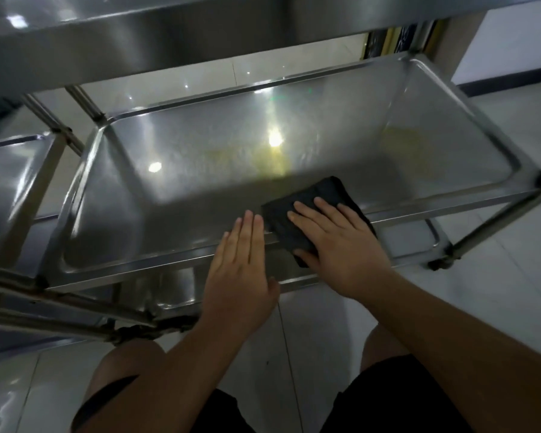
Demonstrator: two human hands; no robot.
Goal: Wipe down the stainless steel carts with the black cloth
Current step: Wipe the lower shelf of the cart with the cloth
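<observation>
My left hand (242, 270) lies flat, fingers straight, on the near rim of the shiny stainless steel cart shelf (175, 257). Just beside it, my right hand (334, 242) presses the folded, matte black cloth (322, 192) over that rim, fingers spread. Beyond, the upper steel shelf (169, 35) overhangs.

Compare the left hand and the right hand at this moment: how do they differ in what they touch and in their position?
The right hand presses flat on the black cloth, while the left hand touches no cloth. The left hand lies over the near rim of the cart shelf with fingers close together; the right hand's fingers are spread and reach further into the tray. Both hands are palm-down with straight fingers.
</observation>
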